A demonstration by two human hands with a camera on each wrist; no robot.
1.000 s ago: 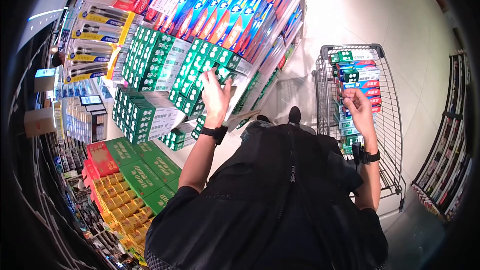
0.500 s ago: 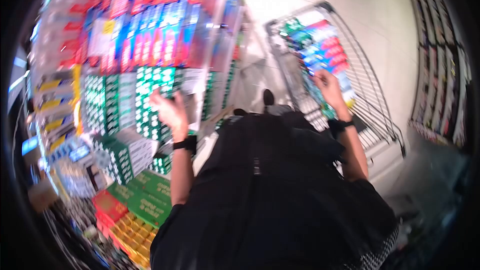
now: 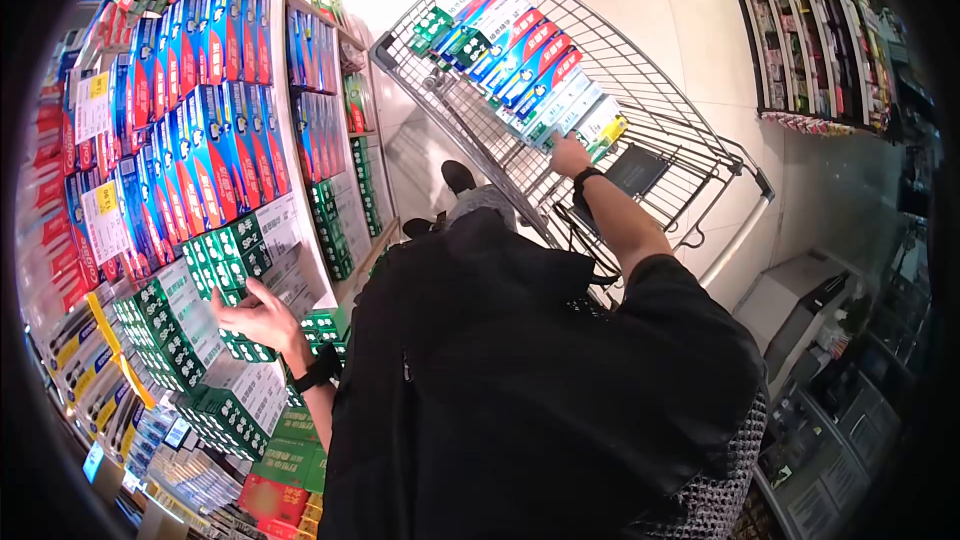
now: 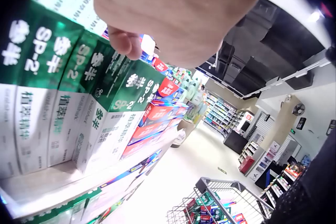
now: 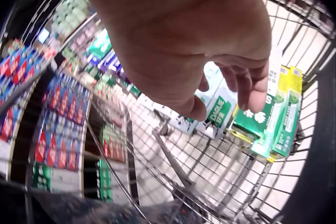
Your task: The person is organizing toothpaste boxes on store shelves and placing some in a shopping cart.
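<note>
My left hand (image 3: 228,310) lies with spread fingers on a row of green SP-2 toothpaste boxes (image 3: 175,325) at the shelf's front edge. In the left wrist view the left hand (image 4: 131,40) sits just above the same green boxes (image 4: 79,77), thumb tip against them. My right hand (image 3: 566,152) reaches into the wire shopping cart (image 3: 745,168), down at the near end of a stack of toothpaste boxes (image 3: 520,55). In the right wrist view the right hand's fingertips (image 5: 254,98) touch a green and yellow box (image 5: 262,127); I see nothing held between thumb and fingers.
Blue and red toothpaste boxes (image 3: 200,140) fill the upper shelves on the left. Another display rack (image 3: 810,30) stands across the pale tiled aisle. A grey counter (image 3: 800,305) stands to the right behind me. Red and green cartons (image 3: 290,460) sit low at the shelf's foot.
The view has swung round. My left hand dropped from the higher green boxes to a lower row. My right hand moved down onto the cart's stack.
</note>
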